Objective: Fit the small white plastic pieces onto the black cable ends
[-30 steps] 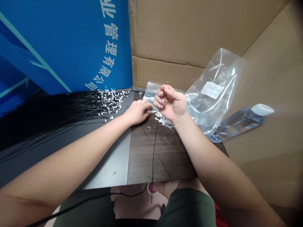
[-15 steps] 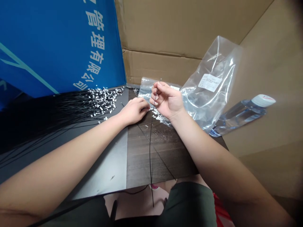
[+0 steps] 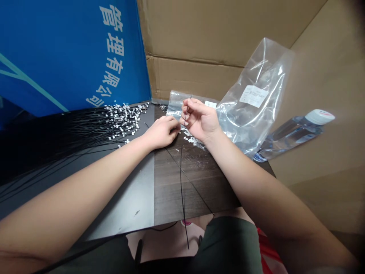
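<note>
One thin black wire (image 3: 181,179) stands pinched near its upper end between the thumb and fingertips of the right hand (image 3: 200,121), its long tail hanging past the board edge at about 6 o'clock. A second black wire (image 3: 189,182) lies diagonally across the dark wood-grain board (image 3: 194,186). The left hand (image 3: 162,132) rests just beside the held wire, its fingers curled over and closed toward the thumb; whether they grip anything is hidden. Dozens of tiny white connectors (image 3: 189,139) lie scattered beneath the hands, and a far larger heap of white pieces (image 3: 122,121) sits at 10 o'clock, attached to a dense bundle of black wires (image 3: 65,140) fanning across the matte black tabletop (image 3: 122,194). Two clear plastic bags lie beyond: one flat crinkled bag (image 3: 175,101) at 12 o'clock and one puffed bag (image 3: 251,99) at 2 o'clock, bearing a white label (image 3: 253,96). One clear plastic water bottle (image 3: 291,135) lies on its side at 3 o'clock. One blue banner (image 3: 71,57) with white characters and corrugated cardboard (image 3: 216,30) close off the far side.
</note>
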Tool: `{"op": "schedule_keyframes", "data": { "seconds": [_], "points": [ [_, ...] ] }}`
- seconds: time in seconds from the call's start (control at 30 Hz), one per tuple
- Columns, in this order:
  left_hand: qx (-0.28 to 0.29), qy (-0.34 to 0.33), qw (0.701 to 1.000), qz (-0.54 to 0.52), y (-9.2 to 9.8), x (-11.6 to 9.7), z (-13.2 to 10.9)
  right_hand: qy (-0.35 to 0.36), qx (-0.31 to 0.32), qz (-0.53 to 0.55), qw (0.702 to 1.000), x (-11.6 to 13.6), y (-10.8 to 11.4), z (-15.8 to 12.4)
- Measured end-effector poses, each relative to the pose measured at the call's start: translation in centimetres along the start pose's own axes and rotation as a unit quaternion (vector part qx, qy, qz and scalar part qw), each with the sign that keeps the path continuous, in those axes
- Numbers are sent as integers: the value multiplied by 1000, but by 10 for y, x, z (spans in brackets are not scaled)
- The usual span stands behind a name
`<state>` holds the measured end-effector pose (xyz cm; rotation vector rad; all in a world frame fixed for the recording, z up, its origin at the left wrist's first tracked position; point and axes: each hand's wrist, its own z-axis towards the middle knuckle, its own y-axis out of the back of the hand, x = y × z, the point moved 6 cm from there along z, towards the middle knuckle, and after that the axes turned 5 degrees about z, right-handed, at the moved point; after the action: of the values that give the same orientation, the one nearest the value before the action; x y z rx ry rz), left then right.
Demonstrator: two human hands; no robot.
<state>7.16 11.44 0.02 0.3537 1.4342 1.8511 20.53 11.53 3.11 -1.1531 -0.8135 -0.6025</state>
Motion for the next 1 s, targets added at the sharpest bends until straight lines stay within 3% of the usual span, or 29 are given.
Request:
{"op": "schedule_keyframes", "data": {
  "seconds": [0.23,0.73,0.87,1.0],
  "points": [
    [4,4,1000,-9,1,0,1,-13,-28,-29,999,2,-1,-1],
    [8,24,1000,8,-8,2,3,-7,-21,-37,999,1,1,-1],
    [-8,70,997,-36,-2,4,3,-17,-36,-39,998,-1,2,0],
    [-47,146,982,-113,15,12,-3,-27,-42,-50,998,-8,2,1]
  ]
}}
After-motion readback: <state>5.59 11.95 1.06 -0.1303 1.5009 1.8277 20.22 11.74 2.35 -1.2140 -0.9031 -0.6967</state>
